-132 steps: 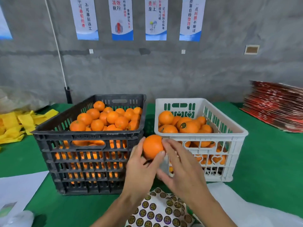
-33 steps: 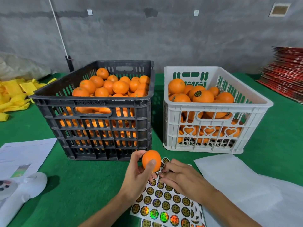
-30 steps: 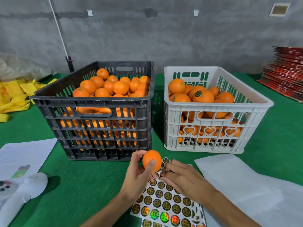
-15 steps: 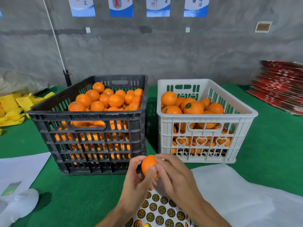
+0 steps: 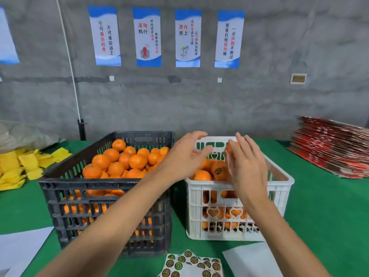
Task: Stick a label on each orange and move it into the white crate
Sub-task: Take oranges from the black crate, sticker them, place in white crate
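Both hands over white crate [image 5: 279, 177]. Right hand [image 5: 246, 162] fingers loosely curled behind orange [image 5: 231, 146], grip unclear; left hand [image 5: 185, 154] spread, empty. Risk: orange dropped from height, bruising fruit or bouncing onto desk [image 5: 329, 206]. Half-second earlier: low above sticker sheet [image 5: 191, 264], both hands pressing label on.

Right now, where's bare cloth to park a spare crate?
Best: green cloth right of the white crate, before the red stack. Smaller patch left of the black crate, between yellow pads and paper. Crowded: front edge, with sticker sheet and white sheet.
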Tool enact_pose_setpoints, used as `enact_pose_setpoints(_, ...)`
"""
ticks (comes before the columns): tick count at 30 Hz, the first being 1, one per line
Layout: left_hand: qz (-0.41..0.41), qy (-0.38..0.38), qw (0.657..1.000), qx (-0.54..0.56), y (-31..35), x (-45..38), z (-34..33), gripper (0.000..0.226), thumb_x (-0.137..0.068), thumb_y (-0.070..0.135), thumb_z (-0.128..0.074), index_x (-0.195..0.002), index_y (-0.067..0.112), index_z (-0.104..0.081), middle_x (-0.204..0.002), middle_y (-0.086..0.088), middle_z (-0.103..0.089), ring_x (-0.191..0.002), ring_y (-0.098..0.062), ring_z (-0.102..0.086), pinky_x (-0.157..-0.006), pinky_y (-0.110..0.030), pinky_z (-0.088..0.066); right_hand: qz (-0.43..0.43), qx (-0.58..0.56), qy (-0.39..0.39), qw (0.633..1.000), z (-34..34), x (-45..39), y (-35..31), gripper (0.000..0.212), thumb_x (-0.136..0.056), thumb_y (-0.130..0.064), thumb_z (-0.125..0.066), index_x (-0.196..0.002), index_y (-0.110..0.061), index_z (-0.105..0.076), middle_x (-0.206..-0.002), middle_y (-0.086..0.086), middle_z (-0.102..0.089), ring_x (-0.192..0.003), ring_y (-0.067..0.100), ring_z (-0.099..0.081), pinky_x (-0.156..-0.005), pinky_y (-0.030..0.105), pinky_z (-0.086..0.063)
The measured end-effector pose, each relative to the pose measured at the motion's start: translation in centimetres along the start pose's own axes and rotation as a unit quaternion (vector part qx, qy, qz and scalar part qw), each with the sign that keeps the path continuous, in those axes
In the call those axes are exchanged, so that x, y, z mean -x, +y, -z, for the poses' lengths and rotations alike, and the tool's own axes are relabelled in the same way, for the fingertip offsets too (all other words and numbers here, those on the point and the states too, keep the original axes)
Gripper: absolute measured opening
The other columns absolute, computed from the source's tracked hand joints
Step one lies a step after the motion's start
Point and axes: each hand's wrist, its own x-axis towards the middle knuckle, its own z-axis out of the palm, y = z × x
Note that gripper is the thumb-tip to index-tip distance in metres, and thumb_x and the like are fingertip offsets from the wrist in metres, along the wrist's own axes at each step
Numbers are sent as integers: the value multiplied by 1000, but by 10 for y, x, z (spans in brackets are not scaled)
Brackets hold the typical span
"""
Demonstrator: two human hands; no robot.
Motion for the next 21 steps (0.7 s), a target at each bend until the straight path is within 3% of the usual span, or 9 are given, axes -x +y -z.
enact_pose_setpoints(4, 97, 19, 982, -163, -79, -16, 60, 28, -102, 34, -63, -127, 20, -67, -128, -4, -70, -117, -24, -65, -102, -42, -52, 66, -35, -35, 997, -26, 7, -4, 31, -96, -17, -67, -125, -5, -71, -136, 13, -66, -129, 31, -60, -111, 50, -46)
enact_pose_setpoints(6, 217, -88, 945, -229, -121, -12, 86, 33, -102, 37, -64, -131, 23, -65, -136, -6, -66, -123, -26, -62, -105, -39, -49, 81, -64, -55, 993, -40, 22, -14, 29, -96, -17, -66, -122, -7, -73, -132, 11, -68, -126, 30, -61, -110, 49, -46)
enact_pose_setpoints(9, 348, -322, 848, -237, -155, -5, 94, 51, -102, 47, -63, -150, 31, -52, -158, -1, -46, -133, -24, -53, -105, -32, -43, 81, -89, -59, 991, -58, 42, -27, 26, -100, -18, -61, -118, -7, -75, -128, 10, -71, -121, 28, -64, -109, 47, -47)
enact_pose_setpoints(12, 336, -399, 791, -320, -158, -21, 86, 60, -100, 57, -59, -155, 46, -40, -170, 6, -27, -150, -28, -36, -119, -44, -35, 73, -102, -50, 991, -67, 52, -31, 37, -102, -25, -46, -116, -7, -76, -123, 7, -73, -117, 24, -66, -108, 41, -46)
enact_pose_setpoints(14, 330, -428, 754, -372, -155, -29, 77, 68, -92, 63, -61, -155, 55, -34, -170, 9, -21, -152, -31, -31, -118, -48, -33, 76, -111, -52, 990, -69, 52, -30, 39, -103, -26, -44, -117, -8, -76, -123, 5, -73, -119, 22, -65, -110, 39, -43)
enact_pose_setpoints(18, 316, -305, 786, -434, -157, -36, 66, 64, -73, 56, -69, -133, 46, -51, -145, 3, -37, -137, -27, -36, -112, -45, -34, 96, -128, -41, 986, -72, 55, -25, 36, -103, -25, -47, -119, -8, -75, -124, 4, -73, -120, 20, -64, -114, 33, -38)
enact_pose_setpoints(21, 369, -425, 751, -345, -159, -41, 69, 69, -95, 35, -71, -156, 41, -39, -161, -4, -37, -140, -34, -47, -110, -45, -48, 102, -138, -44, 984, -74, 55, -21, 33, -103, -23, -50, -120, -9, -74, -125, 4, -72, -121, 19, -62, -117, 32, -35)
